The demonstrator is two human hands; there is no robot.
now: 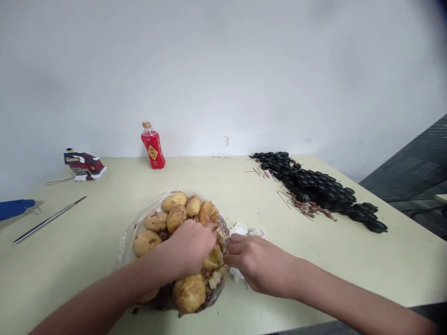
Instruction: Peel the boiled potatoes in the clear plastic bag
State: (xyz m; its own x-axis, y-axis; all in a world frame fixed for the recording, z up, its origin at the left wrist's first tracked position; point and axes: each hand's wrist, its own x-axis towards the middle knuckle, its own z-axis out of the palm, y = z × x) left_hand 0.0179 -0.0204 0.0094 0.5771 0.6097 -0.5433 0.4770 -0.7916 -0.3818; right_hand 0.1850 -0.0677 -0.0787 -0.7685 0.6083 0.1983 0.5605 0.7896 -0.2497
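Note:
A clear plastic bag (127, 239) lies opened out on the table, filled with yellow-brown, potato-like pieces (174, 203) and dark crumbs. One piece toward the right is a hollowed, broken shell (213, 258). My left hand (193, 244) is closed over the right part of the heap, with brown bits on its fingertips; what it grips is hidden. Pinched together at the bag's right edge are the fingers of my right hand (254, 260), and I cannot make out what is between them. Crumpled white tissue (239, 229) lies behind and under that hand.
A red drink bottle (152, 148) and a small model house (85, 165) stand at the back left. A paintbrush (50, 219) and a blue tool handle (16, 208) lie at far left. Black plastic pots (314, 186) stretch along the right, with thin wires (291, 202) beside them.

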